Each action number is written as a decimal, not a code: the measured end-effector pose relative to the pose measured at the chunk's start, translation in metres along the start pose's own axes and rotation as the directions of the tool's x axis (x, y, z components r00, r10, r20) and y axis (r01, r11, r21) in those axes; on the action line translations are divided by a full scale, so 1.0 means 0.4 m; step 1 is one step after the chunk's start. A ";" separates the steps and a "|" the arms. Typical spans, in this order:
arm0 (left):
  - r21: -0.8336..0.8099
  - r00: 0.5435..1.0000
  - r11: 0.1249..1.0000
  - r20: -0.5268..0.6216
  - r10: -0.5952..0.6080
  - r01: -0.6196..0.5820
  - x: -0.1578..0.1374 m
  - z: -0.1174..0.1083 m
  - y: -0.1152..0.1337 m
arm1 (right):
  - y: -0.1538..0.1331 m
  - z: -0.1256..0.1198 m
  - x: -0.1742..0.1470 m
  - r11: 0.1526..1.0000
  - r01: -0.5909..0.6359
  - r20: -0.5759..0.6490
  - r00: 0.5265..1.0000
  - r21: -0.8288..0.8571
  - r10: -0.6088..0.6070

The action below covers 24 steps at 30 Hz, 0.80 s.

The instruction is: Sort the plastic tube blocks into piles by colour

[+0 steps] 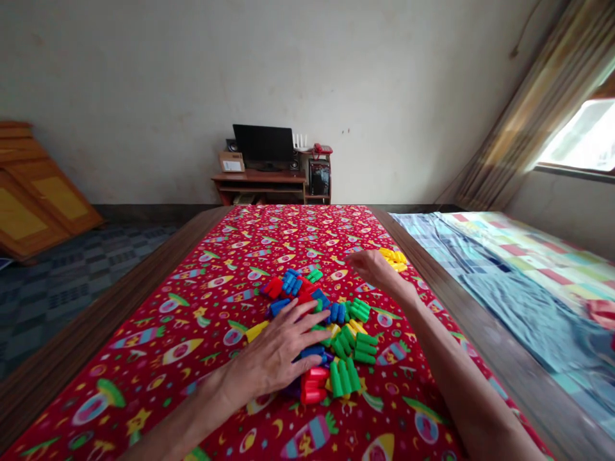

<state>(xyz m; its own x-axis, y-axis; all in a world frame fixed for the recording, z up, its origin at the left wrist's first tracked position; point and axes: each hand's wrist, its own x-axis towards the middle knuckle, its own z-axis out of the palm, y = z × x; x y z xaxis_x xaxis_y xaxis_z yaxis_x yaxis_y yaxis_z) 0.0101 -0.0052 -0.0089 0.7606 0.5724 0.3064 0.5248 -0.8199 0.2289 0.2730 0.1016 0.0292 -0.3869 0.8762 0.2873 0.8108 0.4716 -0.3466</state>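
My left hand [283,346] lies palm down on a loose pile of plastic building blocks, with its fingers spread. Green blocks [344,376], a red block [314,385] and blue blocks [291,280] show around its fingers, and a yellow block [256,331] sits beside the wrist. Whatever is beneath the palm is hidden. Farther off, my right hand [369,266] hovers over the cloth, its fingers bent inward and close together; anything they hold is out of sight. Just to the right of it lies a small group of yellow blocks [394,257].
A red patterned cloth [192,358] covers the table, whose brown wooden edges [158,269] show on both sides. A bed with a light blue cover [519,320] adjoins on the right. Beyond the far end stands a desk [262,178] with a monitor [266,147].
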 end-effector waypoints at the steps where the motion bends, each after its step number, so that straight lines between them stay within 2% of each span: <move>1: 0.015 1.000 1.000 0.020 -0.002 0.001 -0.002 0.006 0.001 | -0.021 0.005 -0.001 0.996 0.064 0.065 0.996 0.059 -0.068; 4: 0.075 0.996 0.993 0.003 -0.090 0.089 -0.007 0.015 -0.015 | -0.069 0.015 -0.008 0.965 0.150 0.252 0.946 0.218 -0.204; 8: 0.158 0.982 0.973 -0.106 -0.156 0.171 -0.001 0.005 -0.045 | -0.108 0.009 -0.017 0.957 0.144 0.436 0.866 0.252 -0.246; 11: 0.135 0.980 0.984 -0.180 -0.088 0.113 0.012 0.003 -0.029 | -0.130 0.003 -0.020 0.972 0.132 0.534 0.816 0.197 -0.219; 13: 0.083 0.989 0.997 -0.145 0.003 0.009 0.019 0.017 0.000 | -0.139 0.004 -0.021 0.978 0.150 0.563 0.800 0.147 -0.207; 15: 0.058 0.996 0.997 -0.072 0.056 -0.052 0.021 0.043 0.028 | -0.142 0.008 -0.020 0.976 0.188 0.558 0.801 0.109 -0.217; 17: 0.084 0.998 0.996 -0.042 0.040 -0.036 0.016 0.070 0.042 | -0.138 0.011 -0.018 0.969 0.219 0.516 0.820 0.118 -0.248; 20: 0.124 0.995 0.990 -0.078 -0.061 0.071 0.008 0.089 0.032 | -0.129 0.008 -0.017 0.961 0.235 0.425 0.862 0.147 -0.276; 24: 0.116 0.978 0.972 -0.069 -0.198 0.205 0.010 0.079 0.000 | -0.127 0.001 -0.018 0.962 0.240 0.367 0.890 0.129 -0.271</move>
<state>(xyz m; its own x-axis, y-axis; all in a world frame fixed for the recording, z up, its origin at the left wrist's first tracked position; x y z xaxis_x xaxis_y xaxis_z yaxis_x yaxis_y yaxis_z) 0.0251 -0.0033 -0.0368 0.6133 0.7230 0.3180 0.7105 -0.6808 0.1777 0.2345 0.0714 0.0444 -0.7252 0.6882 0.0217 0.6307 0.6766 -0.3800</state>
